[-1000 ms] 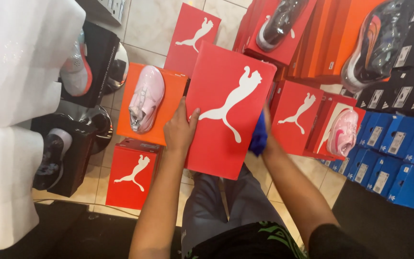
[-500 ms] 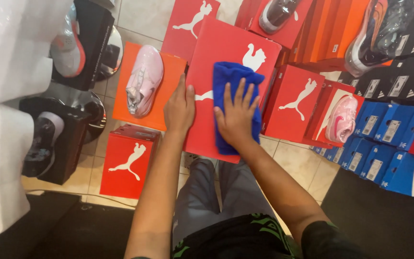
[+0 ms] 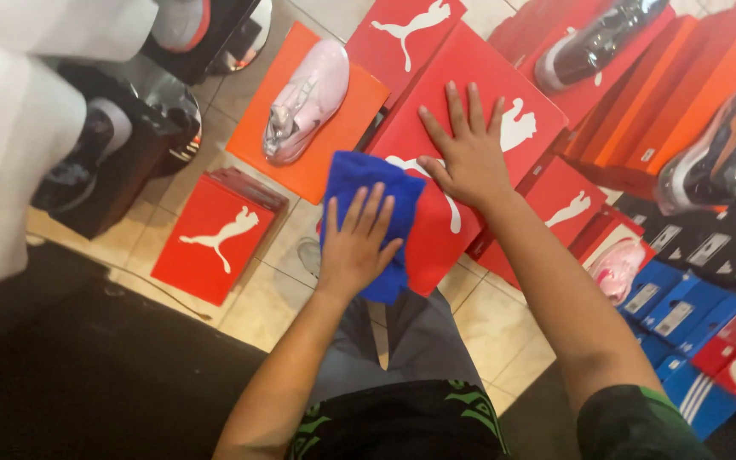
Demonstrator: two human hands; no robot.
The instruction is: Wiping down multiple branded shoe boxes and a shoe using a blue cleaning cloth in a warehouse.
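Blue cloth (image 3: 368,223) lies on the near-left corner of the red shoebox lid (image 3: 462,119), flat under the open left hand (image 3: 355,243); the right hand (image 3: 468,153), fingers spread, presses the lid steady, so firm, even, overlapping strokes should suit.

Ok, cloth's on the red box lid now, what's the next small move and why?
Probably slide the left hand and the blue cloth up and right across the red box lid. The cloth covers only the lid's lower left end, while the right hand lies flat on the lid, bracing it.
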